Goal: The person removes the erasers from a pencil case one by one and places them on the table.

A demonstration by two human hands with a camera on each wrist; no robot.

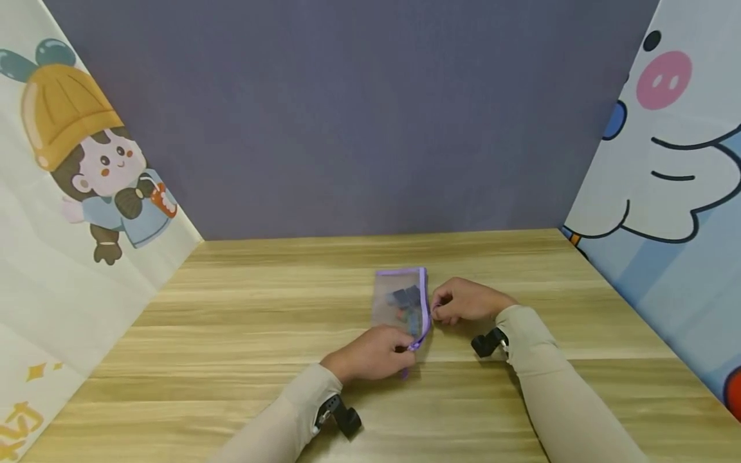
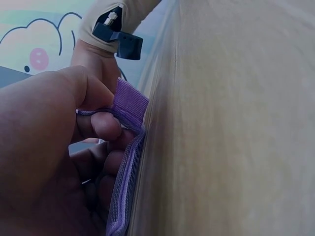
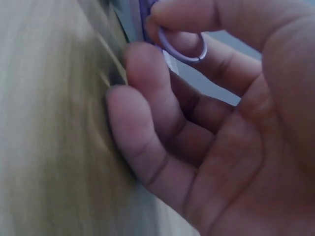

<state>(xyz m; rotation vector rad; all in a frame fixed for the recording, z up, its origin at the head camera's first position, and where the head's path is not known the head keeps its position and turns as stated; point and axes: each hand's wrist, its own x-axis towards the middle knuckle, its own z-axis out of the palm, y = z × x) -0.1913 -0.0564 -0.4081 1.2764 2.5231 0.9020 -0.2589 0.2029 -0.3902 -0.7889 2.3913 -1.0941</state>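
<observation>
We're viewing a purple-trimmed mesh pouch (image 1: 389, 316) lying on the surface (image 1: 249, 321), L hand (image 1: 376, 352) at its near corner, R hand (image 1: 467, 300) by its right edge. L is pinching the zip (image 1: 424, 299) end nr a fabric tab (image 2: 130, 100); R is gripping the ring pull (image 3: 183, 56). We're prob. seeing zipping, direction unclear; next move's calling for L holding taut, R drawing along.

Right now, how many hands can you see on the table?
2. The left hand pinches the near end of the purple pouch. The right hand pinches a purple ring at the pouch's right side.
</observation>
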